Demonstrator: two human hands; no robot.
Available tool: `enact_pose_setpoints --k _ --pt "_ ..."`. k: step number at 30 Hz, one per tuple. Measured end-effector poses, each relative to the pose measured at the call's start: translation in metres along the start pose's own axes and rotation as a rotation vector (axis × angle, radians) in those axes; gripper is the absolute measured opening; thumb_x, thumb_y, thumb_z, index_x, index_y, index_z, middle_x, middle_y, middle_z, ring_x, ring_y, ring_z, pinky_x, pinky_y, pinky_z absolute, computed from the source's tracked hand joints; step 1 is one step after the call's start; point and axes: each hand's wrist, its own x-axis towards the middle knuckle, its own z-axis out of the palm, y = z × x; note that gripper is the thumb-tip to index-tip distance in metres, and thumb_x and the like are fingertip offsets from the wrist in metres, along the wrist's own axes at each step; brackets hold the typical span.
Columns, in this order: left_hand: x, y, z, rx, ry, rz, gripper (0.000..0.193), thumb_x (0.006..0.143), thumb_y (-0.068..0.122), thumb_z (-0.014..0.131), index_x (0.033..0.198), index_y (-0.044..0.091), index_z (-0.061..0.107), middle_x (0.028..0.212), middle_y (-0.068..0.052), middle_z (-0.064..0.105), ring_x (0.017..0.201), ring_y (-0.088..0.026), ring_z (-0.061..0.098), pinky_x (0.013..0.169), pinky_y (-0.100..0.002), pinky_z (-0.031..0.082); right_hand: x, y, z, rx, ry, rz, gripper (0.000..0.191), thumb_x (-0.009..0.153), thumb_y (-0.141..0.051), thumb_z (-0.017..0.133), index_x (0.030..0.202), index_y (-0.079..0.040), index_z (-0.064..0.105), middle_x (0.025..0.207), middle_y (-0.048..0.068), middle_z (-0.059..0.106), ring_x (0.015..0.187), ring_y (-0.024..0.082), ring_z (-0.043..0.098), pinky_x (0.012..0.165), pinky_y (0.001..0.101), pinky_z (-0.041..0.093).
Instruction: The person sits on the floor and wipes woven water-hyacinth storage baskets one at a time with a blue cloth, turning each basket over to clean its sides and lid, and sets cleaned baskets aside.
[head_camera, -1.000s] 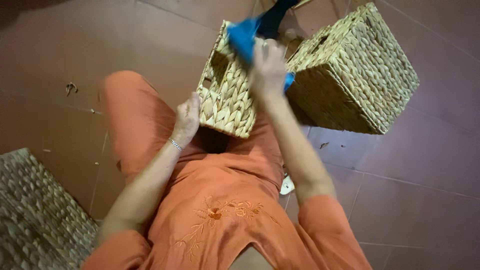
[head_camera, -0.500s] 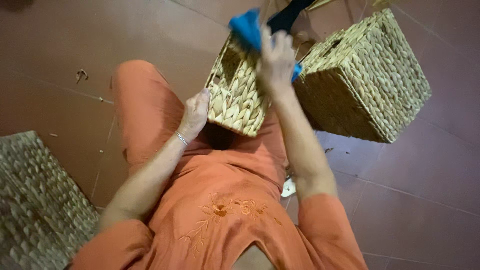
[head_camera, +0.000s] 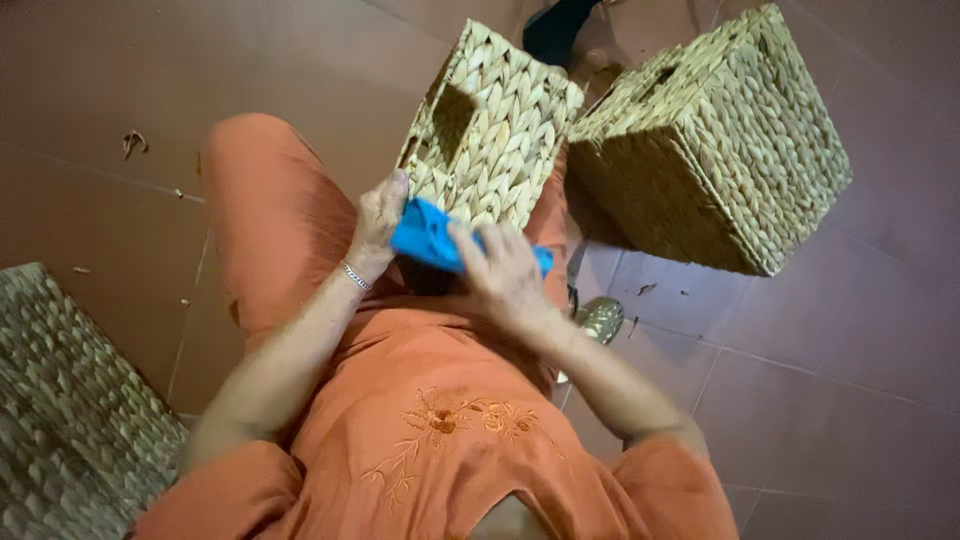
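While the right hand (head_camera: 505, 275) presses its spread fingers over a bright blue cloth (head_camera: 425, 235), the cloth lies bunched against the lower near edge of a woven basket (head_camera: 495, 130) that rests on the person's lap. That hand is fairly wide, palm down, with the cloth caught under the fingers and a blue corner showing past the far side of the hand. The left hand (head_camera: 378, 222) is curled narrow at the basket's lower left corner, thumb and fingertips touching the weave and the left end of the cloth; whether it grips the cloth or only steadies the basket cannot be told. A thin bracelet (head_camera: 355, 276) circles the left wrist.

The basket is box-shaped, plaited from pale straw-coloured fibre, tilted with one corner up, and a rectangular handle opening shows in its left face. Beneath it are the knees and lap in an orange garment (head_camera: 440, 420) with embroidered flowers on the chest.

Just to the right, touching or nearly touching the first, a second, larger woven basket (head_camera: 715, 150) of the same plait stands on the reddish-brown tiled floor (head_camera: 820, 340), also tilted in the view. A dark blue-black item (head_camera: 560, 30) lies between the two baskets at the top edge, too cut off to identify. A shoe tip (head_camera: 603, 318) shows on the tiles below the baskets. A third woven surface (head_camera: 65, 400) fills the lower left corner.
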Motion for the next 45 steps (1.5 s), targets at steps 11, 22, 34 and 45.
enact_pose_setpoints --k 11,22,34,45 --pt "-0.013 0.011 -0.006 -0.029 -0.014 -0.153 0.035 0.112 0.025 0.048 0.080 0.011 0.051 0.073 0.010 0.039 0.065 -0.004 0.034 0.053 -0.027 0.030 0.094 0.149 0.036 -0.681 0.339 0.474 0.036 0.089 -0.012 0.066 0.124 -0.009 0.058 0.093 0.012 0.056 0.089 0.032 0.056 0.072 0.0488 0.047" --pt "-0.031 0.032 -0.024 -0.178 -0.105 -0.325 0.029 0.109 0.033 0.046 0.100 0.010 0.062 0.087 0.006 0.058 0.077 -0.003 0.053 0.065 -0.023 0.045 -0.018 -0.031 -0.010 0.074 0.047 0.131 0.051 0.088 -0.008 0.066 0.138 -0.004 0.055 0.095 0.012 0.053 0.089 0.031 0.057 0.074 0.0447 0.048" --pt "-0.019 0.033 -0.035 0.090 -0.216 -0.273 0.043 0.109 0.035 0.043 0.117 -0.001 0.066 0.103 -0.003 0.069 0.094 -0.009 0.062 0.087 -0.028 0.051 0.056 0.159 0.018 0.225 0.183 0.622 0.060 0.086 -0.035 0.076 0.138 -0.013 0.057 0.132 0.027 0.057 0.119 0.047 0.055 0.099 0.0518 0.047" --pt "0.094 0.120 0.012 -0.199 -0.239 -0.521 0.045 0.103 0.045 0.042 0.121 0.011 0.066 0.105 -0.004 0.075 0.090 -0.013 0.071 0.076 -0.033 0.058 0.053 0.124 -0.005 0.459 0.254 0.483 0.045 0.095 -0.024 0.072 0.135 -0.005 0.060 0.122 0.024 0.066 0.116 0.040 0.063 0.100 0.0458 0.048"
